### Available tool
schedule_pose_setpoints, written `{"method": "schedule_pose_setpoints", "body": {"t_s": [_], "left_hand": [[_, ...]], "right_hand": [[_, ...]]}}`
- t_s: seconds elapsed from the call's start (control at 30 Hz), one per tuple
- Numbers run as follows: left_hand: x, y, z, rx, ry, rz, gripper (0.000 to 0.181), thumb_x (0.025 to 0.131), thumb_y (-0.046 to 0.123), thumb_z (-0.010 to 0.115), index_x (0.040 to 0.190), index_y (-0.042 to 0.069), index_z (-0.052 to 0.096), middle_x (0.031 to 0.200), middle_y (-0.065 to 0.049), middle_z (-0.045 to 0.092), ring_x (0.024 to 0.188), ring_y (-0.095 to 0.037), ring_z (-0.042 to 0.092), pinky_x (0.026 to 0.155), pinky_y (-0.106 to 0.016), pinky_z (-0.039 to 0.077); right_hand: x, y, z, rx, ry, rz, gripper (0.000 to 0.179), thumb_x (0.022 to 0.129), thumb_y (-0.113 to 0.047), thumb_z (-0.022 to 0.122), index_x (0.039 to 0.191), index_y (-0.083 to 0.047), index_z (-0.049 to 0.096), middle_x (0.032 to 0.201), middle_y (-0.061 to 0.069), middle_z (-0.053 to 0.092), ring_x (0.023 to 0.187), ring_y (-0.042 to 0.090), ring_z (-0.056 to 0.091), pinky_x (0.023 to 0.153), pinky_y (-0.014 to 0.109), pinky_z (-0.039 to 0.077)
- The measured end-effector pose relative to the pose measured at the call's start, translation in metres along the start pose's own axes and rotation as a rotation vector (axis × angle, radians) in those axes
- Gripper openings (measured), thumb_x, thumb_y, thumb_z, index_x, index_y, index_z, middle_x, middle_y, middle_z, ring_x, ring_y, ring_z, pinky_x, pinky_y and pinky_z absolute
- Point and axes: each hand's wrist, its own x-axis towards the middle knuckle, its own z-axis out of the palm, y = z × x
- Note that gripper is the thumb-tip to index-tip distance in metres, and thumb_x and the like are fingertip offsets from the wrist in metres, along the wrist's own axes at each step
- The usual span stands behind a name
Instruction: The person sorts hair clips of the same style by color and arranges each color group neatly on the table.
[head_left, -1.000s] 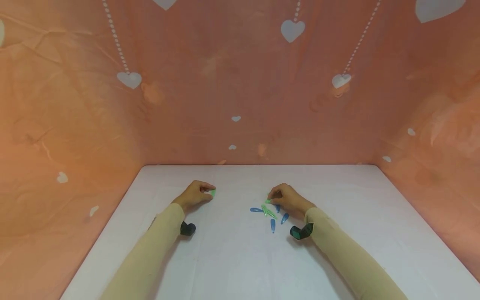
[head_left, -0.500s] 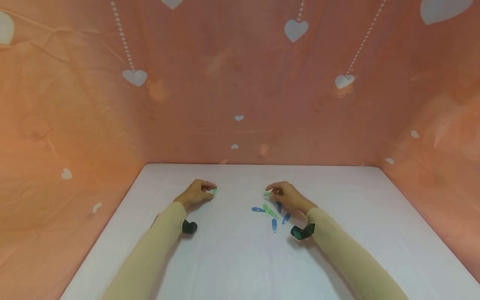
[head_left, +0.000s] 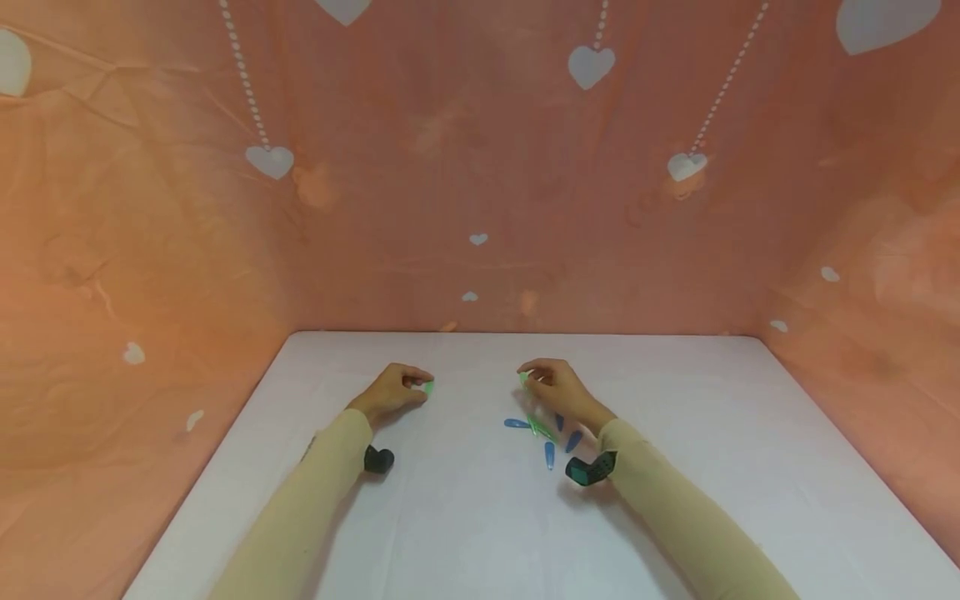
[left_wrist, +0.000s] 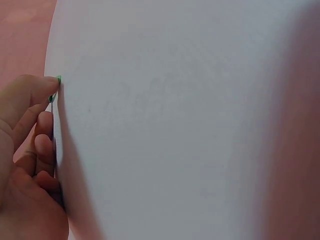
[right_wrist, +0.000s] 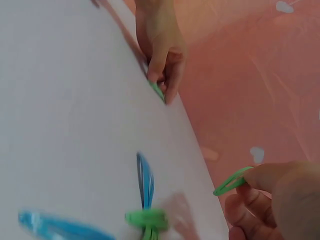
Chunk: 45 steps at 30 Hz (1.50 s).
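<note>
At the left of the table my left hand (head_left: 390,390) pinches a green snap hair clip (head_left: 429,387) between thumb and fingers, close to the white surface. In the right wrist view this clip (right_wrist: 156,90) slants down to the table. My right hand (head_left: 561,390) holds another green hair clip (right_wrist: 231,182) by one end, raised above the table beyond the pile. Below that hand lie loose green hair clips (head_left: 542,429), crossing one another. Several blue hair clips (head_left: 550,456) are scattered around them, one (head_left: 559,422) close under the right hand.
The white table (head_left: 465,517) runs back to an orange cloth backdrop (head_left: 405,208) printed with hearts, which also stands along both sides. Each wrist carries a dark camera, such as the right one (head_left: 590,469).
My right hand has lifted its green hair clip off the pile and moved left and farther back. The left hand stays in place with its clip.
</note>
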Motion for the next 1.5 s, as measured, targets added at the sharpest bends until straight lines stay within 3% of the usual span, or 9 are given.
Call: {"method": "schedule_pose_setpoints", "body": {"t_s": [0.23,0.4,0.7,1.0,1.3,1.5], "left_hand": [[0.002,-0.003,0.001,0.005,0.0,-0.007,0.038,0.089,0.004,0.071,0.126,0.002,0.069,0.118,-0.011,0.059,0.104,-0.021,0.044,0.087,-0.028,0.039],[0.001,-0.002,0.002,-0.005,0.001,-0.024,0.038,0.088,0.004,0.071,0.126,0.004,0.069,0.118,-0.011,0.059,0.105,-0.022,0.044,0.088,-0.03,0.039],[0.002,-0.002,0.002,0.024,0.003,-0.003,0.037,0.088,0.004,0.071,0.125,0.002,0.069,0.121,-0.014,0.061,0.105,-0.022,0.046,0.09,-0.03,0.039],[0.005,-0.003,0.001,0.067,0.012,0.008,0.037,0.088,0.006,0.072,0.124,0.002,0.07,0.119,-0.014,0.063,0.101,-0.02,0.046,0.085,-0.029,0.039],[0.004,-0.003,0.0,0.08,0.015,0.026,0.037,0.088,0.007,0.071,0.125,0.002,0.07,0.127,-0.017,0.066,0.116,-0.027,0.055,0.099,-0.037,0.044],[0.003,-0.004,0.0,0.089,0.016,0.042,0.039,0.088,0.006,0.071,0.126,0.001,0.069,0.128,-0.019,0.066,0.115,-0.028,0.056,0.099,-0.038,0.045]], "right_hand": [[0.011,-0.006,0.017,0.098,0.001,-0.036,0.03,0.098,0.001,0.055,0.125,0.012,0.06,0.1,0.028,0.069,0.075,0.023,0.068,0.066,0.024,0.053],[0.016,-0.012,0.031,0.147,0.015,-0.016,0.031,0.098,0.002,0.055,0.126,0.01,0.061,0.098,0.026,0.067,0.075,0.026,0.067,0.064,0.025,0.054],[0.03,-0.019,0.053,0.264,0.033,-0.002,0.03,0.096,0.004,0.058,0.124,0.015,0.06,0.099,0.036,0.068,0.074,0.008,0.064,0.068,0.023,0.053],[0.044,-0.018,0.078,0.262,-0.006,0.137,0.03,0.095,0.0,0.062,0.124,0.007,0.064,0.093,0.016,0.075,0.07,0.009,0.062,0.059,0.024,0.045],[0.058,-0.03,0.098,0.243,-0.038,0.093,0.031,0.094,0.002,0.063,0.124,0.011,0.063,0.096,0.027,0.073,0.068,0.009,0.061,0.061,0.021,0.045],[0.066,-0.035,0.11,0.233,-0.023,0.098,0.029,0.093,0.003,0.063,0.122,0.009,0.064,0.097,0.028,0.072,0.071,0.014,0.065,0.062,0.022,0.049]]}}
